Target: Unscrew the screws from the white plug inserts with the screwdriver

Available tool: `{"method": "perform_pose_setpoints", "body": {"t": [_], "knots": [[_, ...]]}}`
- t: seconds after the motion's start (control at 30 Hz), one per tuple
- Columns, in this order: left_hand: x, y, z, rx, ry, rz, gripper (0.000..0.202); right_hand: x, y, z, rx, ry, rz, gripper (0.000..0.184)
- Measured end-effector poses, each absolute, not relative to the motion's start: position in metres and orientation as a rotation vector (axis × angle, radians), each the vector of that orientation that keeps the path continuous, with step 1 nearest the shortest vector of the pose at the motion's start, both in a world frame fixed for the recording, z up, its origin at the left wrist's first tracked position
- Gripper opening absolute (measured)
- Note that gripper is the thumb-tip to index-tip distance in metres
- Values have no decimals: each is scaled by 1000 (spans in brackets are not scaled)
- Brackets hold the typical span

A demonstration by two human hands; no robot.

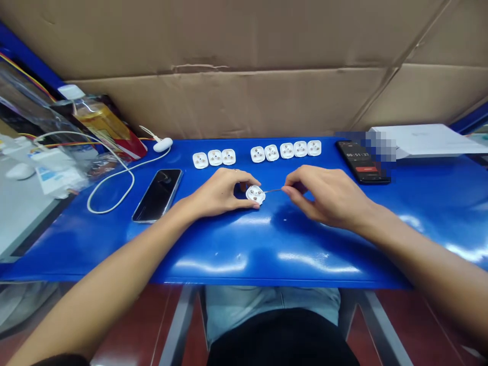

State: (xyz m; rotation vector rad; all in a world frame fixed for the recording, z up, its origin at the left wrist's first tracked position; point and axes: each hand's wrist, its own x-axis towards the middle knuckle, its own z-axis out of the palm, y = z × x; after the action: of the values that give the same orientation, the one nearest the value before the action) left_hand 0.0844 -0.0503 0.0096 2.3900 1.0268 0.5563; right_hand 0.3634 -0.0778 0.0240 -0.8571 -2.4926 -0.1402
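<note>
My left hand [221, 193] pinches a small white round plastic part [255, 194] against the blue table [244, 254], fingers curled around it. My right hand [324, 195] is closed in a pinch on a thin metal tool [272, 190] whose tip reaches into the white part. Behind my hands, several more white parts lie in a row: a group of three [214, 158] on the left and a longer group [285, 150] on the right.
A dark phone [158, 194] lies left of my hand, beside a looping white cable [110, 188] and charger [162, 145]. Another phone [362, 161] showing a timer sits at back right, next to a white box [427, 140]. Cardboard [244, 76] walls the back. A bottle [101, 122] lies far left.
</note>
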Motion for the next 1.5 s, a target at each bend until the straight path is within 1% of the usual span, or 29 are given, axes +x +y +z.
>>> {"method": "perform_pose_setpoints", "body": {"t": [0.13, 0.23, 0.3, 0.43, 0.53, 0.6, 0.73, 0.8, 0.9, 1.03, 1.1, 1.2, 1.37, 1.43, 1.5], "knots": [[84, -50, 10, 2393, 1023, 552, 46, 363, -77, 24, -735, -2502, -123, 5], [85, -50, 10, 2381, 1025, 547, 46, 362, -78, 25, -706, -2470, -77, 10], [85, -50, 10, 2373, 1027, 543, 46, 361, -79, 25, -711, -2461, -52, 10], [86, -51, 11, 2373, 1029, 528, 45, 361, -80, 26, -838, -2466, -107, 14], [85, -51, 10, 2375, 1020, 522, 46, 361, -80, 26, -816, -2478, -165, 12], [85, -50, 10, 2381, 1011, 526, 46, 361, -80, 26, -745, -2476, -143, 8], [84, -50, 9, 2389, 1008, 524, 45, 360, -81, 27, -724, -2466, -75, 12], [84, -50, 9, 2392, 1005, 517, 46, 361, -81, 27, -784, -2465, -89, 10], [84, -50, 10, 2403, 1005, 515, 46, 361, -81, 26, -870, -2464, -159, 15], [84, -50, 10, 2412, 1008, 519, 45, 358, -81, 24, -744, -2467, -213, 10], [85, -50, 9, 2401, 1012, 513, 45, 357, -81, 24, -682, -2449, -186, 12], [85, -50, 9, 2385, 1011, 511, 45, 357, -81, 24, -719, -2434, -128, 15], [84, -50, 10, 2398, 1012, 512, 45, 359, -82, 22, -883, -2414, -192, 14], [84, -50, 10, 2390, 1017, 513, 45, 359, -82, 22, -849, -2417, -177, 12], [84, -50, 9, 2380, 1014, 515, 46, 358, -82, 23, -786, -2416, -128, 15]]}}
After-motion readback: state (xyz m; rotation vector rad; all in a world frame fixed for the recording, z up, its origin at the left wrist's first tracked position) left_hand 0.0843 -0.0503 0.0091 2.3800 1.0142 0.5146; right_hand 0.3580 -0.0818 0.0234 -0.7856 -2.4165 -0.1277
